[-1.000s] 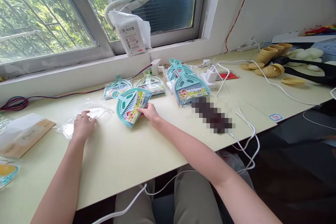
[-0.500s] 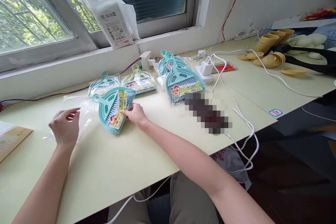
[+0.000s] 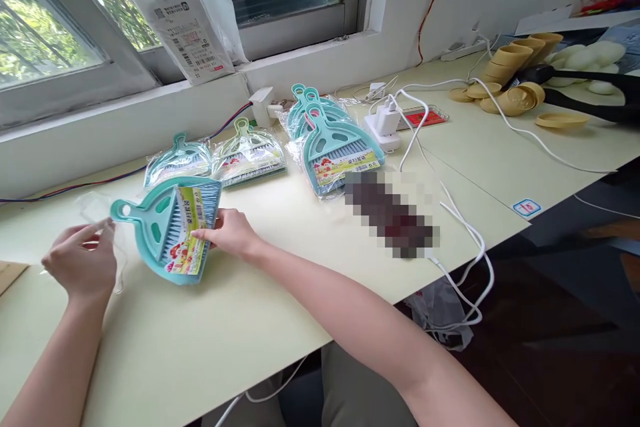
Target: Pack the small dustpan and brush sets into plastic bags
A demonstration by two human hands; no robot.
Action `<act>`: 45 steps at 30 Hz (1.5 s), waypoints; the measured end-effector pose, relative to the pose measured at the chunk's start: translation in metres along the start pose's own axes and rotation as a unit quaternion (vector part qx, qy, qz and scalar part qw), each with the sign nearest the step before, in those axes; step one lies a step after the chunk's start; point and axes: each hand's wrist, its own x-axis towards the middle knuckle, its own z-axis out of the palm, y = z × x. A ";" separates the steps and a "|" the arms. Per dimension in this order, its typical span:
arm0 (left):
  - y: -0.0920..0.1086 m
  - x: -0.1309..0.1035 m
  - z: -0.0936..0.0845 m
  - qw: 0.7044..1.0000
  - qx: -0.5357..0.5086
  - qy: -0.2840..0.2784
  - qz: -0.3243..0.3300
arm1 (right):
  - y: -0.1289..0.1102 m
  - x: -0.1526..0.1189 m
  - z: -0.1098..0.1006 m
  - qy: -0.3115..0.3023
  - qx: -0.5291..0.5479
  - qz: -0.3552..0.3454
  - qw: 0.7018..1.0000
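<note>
My right hand [image 3: 231,233] grips the bristle edge of a teal dustpan and brush set [image 3: 150,217], thumb on its printed label. The set is tilted above the table, its looped handle pointing left. Closed in a pinch, my left hand [image 3: 83,260] holds a clear plastic bag [image 3: 119,257] beside that handle. The bag is thin and see-through, and its outline is partly lost behind my fingers. Behind the held set lie a teal wrapped set [image 3: 179,155] and a pale green wrapped set [image 3: 245,153].
A stack of wrapped teal sets [image 3: 340,147] lies near a white charger [image 3: 385,123]. White cables [image 3: 470,233] trail over the front edge. Tan cups [image 3: 513,63] stand at the right. A bagged box [image 3: 187,27] leans at the window, and a brown packet [image 3: 11,275] lies far left.
My left hand and the plastic bag have moved left, away from the looped handle's tip. The dustpan set in my right hand has shifted left and nearer; the view has also turned slightly.
</note>
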 end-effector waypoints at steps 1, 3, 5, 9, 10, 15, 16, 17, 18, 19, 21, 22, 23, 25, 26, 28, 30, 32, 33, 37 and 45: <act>0.000 0.000 0.002 1.000 -0.003 -0.002 0.007 | 0.000 0.000 0.000 -0.002 -0.002 -0.005 1.000; -0.001 -0.001 0.004 1.000 -0.011 -0.003 0.020 | 0.000 0.001 -0.001 0.004 0.000 -0.015 1.000; -0.003 -0.001 0.006 1.000 -0.017 -0.001 0.024 | 0.000 0.002 -0.002 0.016 0.015 -0.019 1.000; -0.009 0.000 0.011 0.999 0.002 -0.035 0.024 | -0.003 0.001 -0.003 0.017 0.053 -0.019 0.998; -0.011 0.000 0.012 0.998 0.016 -0.053 0.028 | -0.004 0.000 -0.003 0.013 0.058 -0.019 0.998; -0.014 0.003 0.014 0.994 0.028 -0.103 -0.009 | -0.006 -0.001 -0.003 -0.010 0.057 0.001 0.998; -0.014 0.004 0.013 0.994 -0.006 -0.097 -0.051 | -0.006 -0.001 -0.003 -0.012 0.051 0.009 0.999; -0.013 0.004 0.012 0.991 -0.050 -0.086 -0.094 | -0.005 0.000 -0.003 -0.012 0.040 0.019 0.999; -0.013 0.005 0.011 0.984 -0.100 -0.072 -0.128 | -0.004 0.000 -0.004 -0.009 0.028 0.027 0.999; -0.013 0.006 0.010 0.977 -0.146 -0.055 -0.148 | -0.003 0.001 -0.004 -0.006 0.016 0.034 0.999; -0.012 0.007 0.009 0.966 -0.211 -0.020 -0.150 | -0.002 0.002 -0.006 0.001 0.002 0.040 0.999; -0.011 0.008 0.009 0.963 -0.227 -0.006 -0.143 | -0.003 0.002 -0.006 0.003 0.000 0.040 0.999; -0.009 0.008 0.008 0.961 -0.239 0.002 -0.135 | -0.003 0.001 -0.007 0.003 0.002 0.038 0.999; -0.002 0.007 0.007 0.959 -0.260 0.000 -0.114 | -0.005 -0.001 -0.008 -0.011 0.012 0.035 0.999; 0.003 0.006 0.006 0.957 -0.271 -0.011 -0.101 | -0.006 -0.002 -0.008 -0.024 0.016 0.034 0.999; 0.016 0.003 0.003 0.953 -0.291 -0.038 -0.078 | -0.008 -0.004 -0.008 -0.055 0.020 0.031 0.998; 0.030 -0.001 -0.002 0.944 -0.315 -0.068 -0.066 | -0.008 -0.007 -0.007 -0.071 0.014 0.027 0.997; 0.041 -0.004 -0.008 0.936 -0.338 -0.087 -0.049 | -0.008 -0.009 -0.006 -0.062 0.006 0.023 0.998; 0.044 -0.004 -0.012 0.933 -0.345 -0.092 -0.040 | -0.008 -0.010 -0.005 -0.055 0.005 0.021 0.998; 0.047 -0.001 -0.024 0.945 -0.321 -0.063 -0.018 | -0.011 -0.015 -0.003 -0.058 0.018 0.011 0.998; 0.053 -0.004 -0.028 0.923 -0.369 -0.110 0.013 | -0.007 -0.024 0.006 -0.045 0.031 -0.005 0.999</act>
